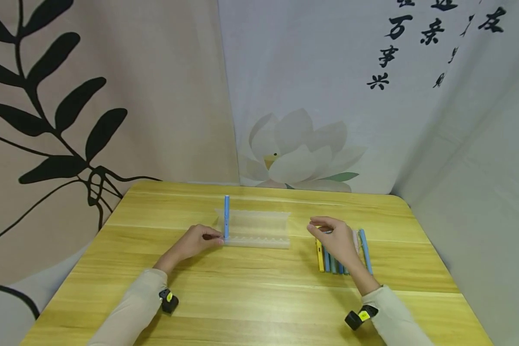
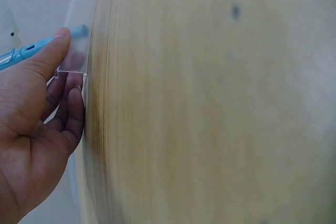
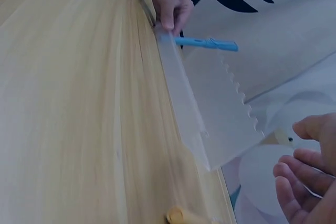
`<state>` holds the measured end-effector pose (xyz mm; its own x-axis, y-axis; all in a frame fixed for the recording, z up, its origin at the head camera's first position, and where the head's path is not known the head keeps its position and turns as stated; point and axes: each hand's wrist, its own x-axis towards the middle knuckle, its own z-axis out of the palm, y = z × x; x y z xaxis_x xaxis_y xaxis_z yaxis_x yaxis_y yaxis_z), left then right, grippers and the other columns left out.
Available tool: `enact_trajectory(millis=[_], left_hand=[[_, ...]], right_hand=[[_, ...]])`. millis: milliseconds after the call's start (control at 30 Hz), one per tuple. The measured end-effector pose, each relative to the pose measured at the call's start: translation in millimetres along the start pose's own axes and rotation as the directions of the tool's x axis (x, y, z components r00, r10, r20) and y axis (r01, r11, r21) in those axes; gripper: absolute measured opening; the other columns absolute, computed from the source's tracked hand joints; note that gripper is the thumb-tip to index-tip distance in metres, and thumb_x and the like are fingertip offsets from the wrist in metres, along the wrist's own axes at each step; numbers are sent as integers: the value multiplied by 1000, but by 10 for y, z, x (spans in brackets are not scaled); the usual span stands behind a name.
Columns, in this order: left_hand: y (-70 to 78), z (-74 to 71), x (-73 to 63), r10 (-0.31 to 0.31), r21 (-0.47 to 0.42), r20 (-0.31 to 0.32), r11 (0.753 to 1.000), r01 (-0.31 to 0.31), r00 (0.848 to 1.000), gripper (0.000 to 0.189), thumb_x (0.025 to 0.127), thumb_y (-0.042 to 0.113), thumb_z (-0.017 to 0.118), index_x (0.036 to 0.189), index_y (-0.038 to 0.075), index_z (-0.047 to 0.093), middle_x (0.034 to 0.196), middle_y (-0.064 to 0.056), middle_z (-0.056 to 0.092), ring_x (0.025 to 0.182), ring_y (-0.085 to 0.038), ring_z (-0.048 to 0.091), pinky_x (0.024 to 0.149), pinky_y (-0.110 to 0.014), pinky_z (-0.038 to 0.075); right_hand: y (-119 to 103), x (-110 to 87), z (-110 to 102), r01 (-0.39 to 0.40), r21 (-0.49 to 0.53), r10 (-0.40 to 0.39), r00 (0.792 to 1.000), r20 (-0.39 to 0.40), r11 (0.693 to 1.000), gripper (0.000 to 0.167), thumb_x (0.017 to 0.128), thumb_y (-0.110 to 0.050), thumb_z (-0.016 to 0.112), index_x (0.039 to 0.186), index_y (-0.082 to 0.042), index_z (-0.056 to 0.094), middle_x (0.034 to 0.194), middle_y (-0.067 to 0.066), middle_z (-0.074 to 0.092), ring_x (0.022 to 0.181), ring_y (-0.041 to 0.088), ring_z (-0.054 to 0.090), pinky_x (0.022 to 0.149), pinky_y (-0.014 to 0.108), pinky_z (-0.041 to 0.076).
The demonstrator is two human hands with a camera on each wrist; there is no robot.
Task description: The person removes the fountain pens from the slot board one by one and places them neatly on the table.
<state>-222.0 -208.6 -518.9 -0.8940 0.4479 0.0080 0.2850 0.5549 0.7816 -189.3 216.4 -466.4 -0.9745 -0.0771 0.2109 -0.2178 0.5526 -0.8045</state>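
A clear plastic pen rack (image 1: 259, 227) with notched edges stands near the back of the table. In its leftmost place a light blue pen (image 1: 227, 216) stands upright. My left hand (image 1: 195, 241) pinches the rack's left front corner; in the left wrist view its thumb (image 2: 56, 48) lies by the lower end of the pen, the other fingers at the rack's end wall. My right hand (image 1: 338, 240) hovers over a row of pens on the right, fingers loosely bent and nothing between them. It partly hides the row.
In that row lie a yellow pen (image 1: 320, 255) at the left, several blue and green ones, and a blue pen (image 1: 365, 251) at the right. The wooden table (image 1: 259, 298) ends against printed curtains (image 1: 311, 96) behind. Each wrist carries a small black camera (image 1: 169, 302).
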Motion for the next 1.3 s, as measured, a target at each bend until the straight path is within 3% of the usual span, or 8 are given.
enact_trajectory(millis=[700,1300], left_hand=[[-1,1,6,6,16,-3,1000,-6,1000,33,97,35,71,118,10,77,114,-2,76,100,-14,68,84,-32,57],[6,-10,12,16,2,-6,1000,-16,1000,28,97,31,72,116,11,78,109,0,77,94,-11,68,81,-28,56]], right_hand=[[-426,185,733,42,158,-55,995,79,986,25,94,-30,78,117,-20,78,108,-3,77,93,19,71,76,32,59],[-597,293,1270,124,203,-152,980,128,971,25,95,-28,76,116,-16,77,106,-2,77,92,16,71,81,32,58]])
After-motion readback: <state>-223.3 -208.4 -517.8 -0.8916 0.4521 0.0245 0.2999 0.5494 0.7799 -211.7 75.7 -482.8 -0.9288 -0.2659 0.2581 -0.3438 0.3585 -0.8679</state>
